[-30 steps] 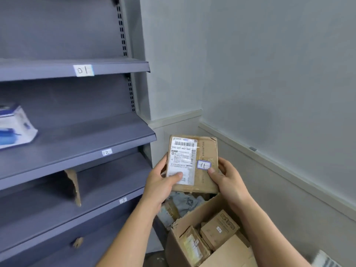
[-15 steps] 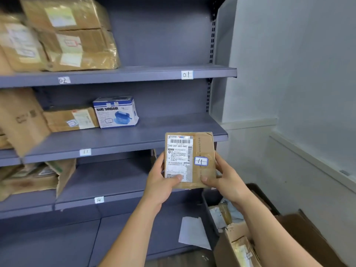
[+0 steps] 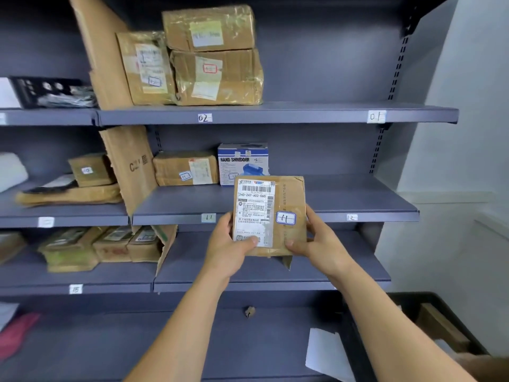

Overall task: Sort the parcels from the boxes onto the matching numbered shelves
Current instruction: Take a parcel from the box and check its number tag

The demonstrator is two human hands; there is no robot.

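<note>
I hold a flat brown parcel (image 3: 289, 199) upright in front of the grey shelves. It carries a white shipping label and a small sticker reading 11. My left hand (image 3: 227, 250) grips its lower left edge with the thumb on the label. My right hand (image 3: 321, 238) grips its lower right edge. The parcel hangs just in front of the middle shelf (image 3: 344, 201), right of that shelf's label 11 (image 3: 208, 217). On this shelf stand a brown parcel marked 11 (image 3: 186, 168) and a blue-and-white hand shredder box (image 3: 242, 158).
The top shelf, labelled 02 (image 3: 204, 117) and 01 (image 3: 376, 116), carries stacked brown parcels (image 3: 217, 56). Label 12 (image 3: 352, 217) sits right of 11. A tall cardboard divider (image 3: 129, 166) splits the bays. Several parcels (image 3: 104, 244) fill the shelf marked 15. A dark box (image 3: 440, 323) stands at lower right.
The view has swung left and nearer to the shelves, away from the boxes on the floor. Both hands keep the same grip on the parcel, now level with the shelf labelled 11.
</note>
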